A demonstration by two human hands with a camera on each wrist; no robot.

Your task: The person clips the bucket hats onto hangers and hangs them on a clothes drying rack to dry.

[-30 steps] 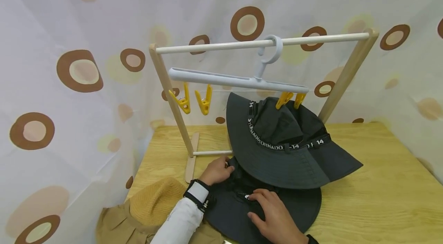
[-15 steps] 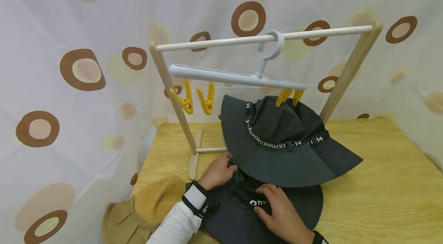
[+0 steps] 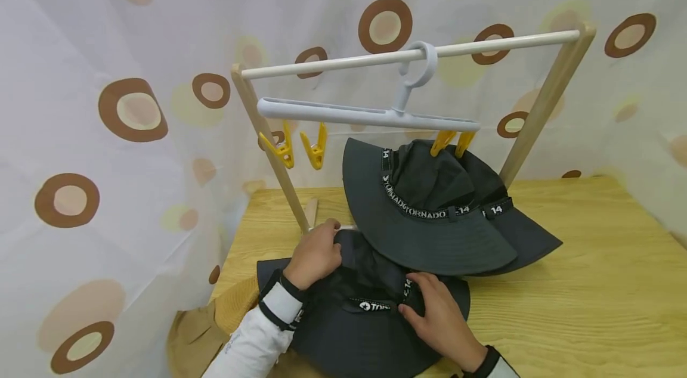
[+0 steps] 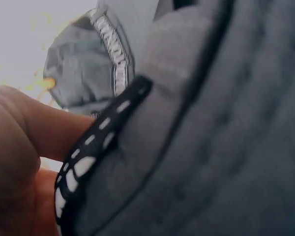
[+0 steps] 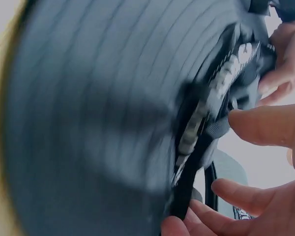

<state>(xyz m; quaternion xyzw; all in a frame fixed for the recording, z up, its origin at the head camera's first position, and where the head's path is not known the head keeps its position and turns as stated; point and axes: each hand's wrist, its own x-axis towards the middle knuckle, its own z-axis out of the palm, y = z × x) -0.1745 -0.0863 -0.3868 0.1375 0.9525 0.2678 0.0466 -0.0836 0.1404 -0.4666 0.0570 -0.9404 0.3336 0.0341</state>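
A dark bucket hat [image 3: 370, 336] with a white-lettered band lies tilted on the table in the head view. My left hand [image 3: 315, 253] grips the left side of its crown; the left wrist view has the thumb and fingers around the dark cloth [image 4: 152, 162]. On the other side my right hand [image 3: 442, 321] holds the crown by the band, fingers and thumb on either side of the cloth [image 5: 196, 132]. Just behind hangs another dark bucket hat [image 3: 429, 247], clipped by yellow clothespins [image 3: 442, 142] under a white hanger [image 3: 333, 111]. Its brim overlaps the lower hat.
The hanger hooks over the white rail [image 3: 343, 63] of a wooden rack [image 3: 547, 107]. Yellow clothespins [image 3: 315, 146] hang at its left end. A tan hat [image 3: 195, 336] lies at the table's left edge. A patterned curtain [image 3: 177, 20] stands behind the wooden table [image 3: 590, 282].
The lower hat has shifted left and been raised, with its crown and lettered band showing more. Both hands have moved slightly with it. The hanging hat stays clipped.
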